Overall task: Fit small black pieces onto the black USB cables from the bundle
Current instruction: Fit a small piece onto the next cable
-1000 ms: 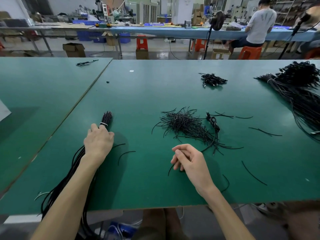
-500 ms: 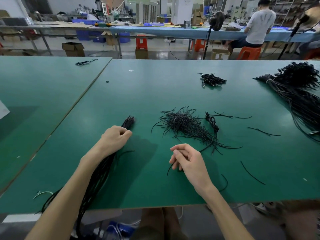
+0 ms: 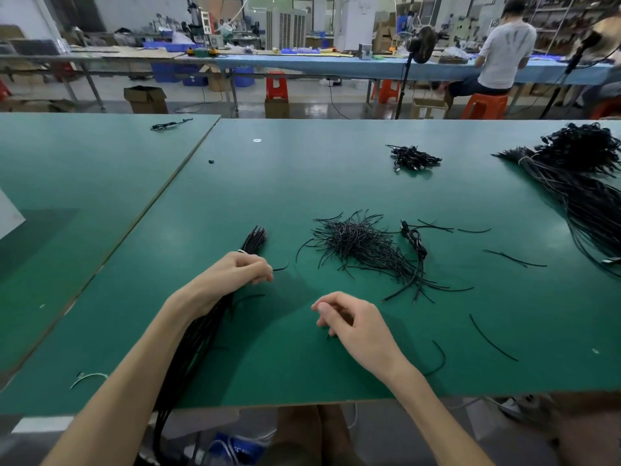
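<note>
My left hand (image 3: 237,270) grips a bundle of black cables (image 3: 256,238) near its banded end; the cable tips fan out beyond my fingers and the rest trails under my forearm off the table's front edge. A thin black piece pokes out below the curled fingers of my right hand (image 3: 349,319), which rests on the green table (image 3: 302,371) and seems to pinch it. A heap of thin black pieces (image 3: 359,245) lies just beyond both hands. One coiled black cable (image 3: 416,242) lies at the heap's right side.
A small pile of black USB cables (image 3: 413,158) lies farther back. A large bundle of black cables (image 3: 584,183) fills the right edge. Loose black pieces (image 3: 490,338) are scattered at the right front. A second green table (image 3: 67,196) adjoins on the left. A person sits at a far bench.
My left hand has dragged the cable bundle to the right, toward the heap of pieces and my right hand. My right hand has barely moved.
</note>
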{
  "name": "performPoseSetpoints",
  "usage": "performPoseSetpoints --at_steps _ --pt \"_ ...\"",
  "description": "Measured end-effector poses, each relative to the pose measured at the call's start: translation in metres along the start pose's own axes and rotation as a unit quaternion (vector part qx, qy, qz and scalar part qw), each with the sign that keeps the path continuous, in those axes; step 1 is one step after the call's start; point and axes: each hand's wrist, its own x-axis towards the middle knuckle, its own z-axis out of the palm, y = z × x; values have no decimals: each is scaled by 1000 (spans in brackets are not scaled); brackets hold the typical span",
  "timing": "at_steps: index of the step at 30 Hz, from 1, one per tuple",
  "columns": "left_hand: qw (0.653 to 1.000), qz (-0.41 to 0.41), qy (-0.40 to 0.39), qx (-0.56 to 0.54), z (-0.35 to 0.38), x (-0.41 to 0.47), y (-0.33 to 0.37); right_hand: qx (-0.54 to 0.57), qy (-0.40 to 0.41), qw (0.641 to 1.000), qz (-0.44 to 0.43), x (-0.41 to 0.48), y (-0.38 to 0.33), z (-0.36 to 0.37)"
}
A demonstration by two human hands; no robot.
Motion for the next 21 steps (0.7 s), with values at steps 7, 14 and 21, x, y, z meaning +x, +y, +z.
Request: performPoseSetpoints --at_steps 7,14,21 --pt "978 64 -21 197 40 -5 26 43 -26 999 8 6 -14 6" --pt "986 88 -88 114 64 -14 24 184 60 981 15 3 -9 1" --pt "966 20 -256 -15 9 -38 -2 329 197 921 70 4 0 -5"
